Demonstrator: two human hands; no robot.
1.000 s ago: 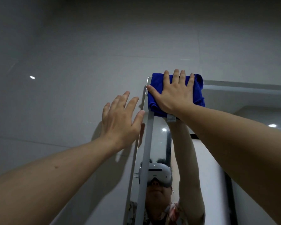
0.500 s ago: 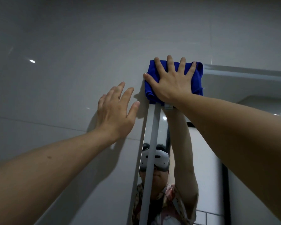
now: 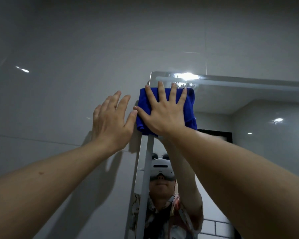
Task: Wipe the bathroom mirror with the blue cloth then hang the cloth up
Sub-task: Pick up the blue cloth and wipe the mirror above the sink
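Observation:
The folded blue cloth (image 3: 190, 107) lies flat against the upper left corner of the bathroom mirror (image 3: 248, 114). My right hand (image 3: 164, 112) presses on it with fingers spread and straight. The cloth sits a little below the mirror's top edge and overlaps the frosted strip along its left side. My left hand (image 3: 110, 121) rests flat on the grey wall tile just left of the mirror, fingers straight, its thumb almost touching my right thumb. The mirror reflects a person wearing a headset and my raised arm.
Glossy grey wall tiles (image 3: 59, 100) surround the mirror on the left and above. A lit strip (image 3: 188, 77) glares along the mirror's top edge. The mirror also reflects a dark door frame (image 3: 214, 133) and white tiles low down.
My right hand has slid the cloth down from the mirror's top corner, baring the lit top edge. My left hand has moved closer to the right one.

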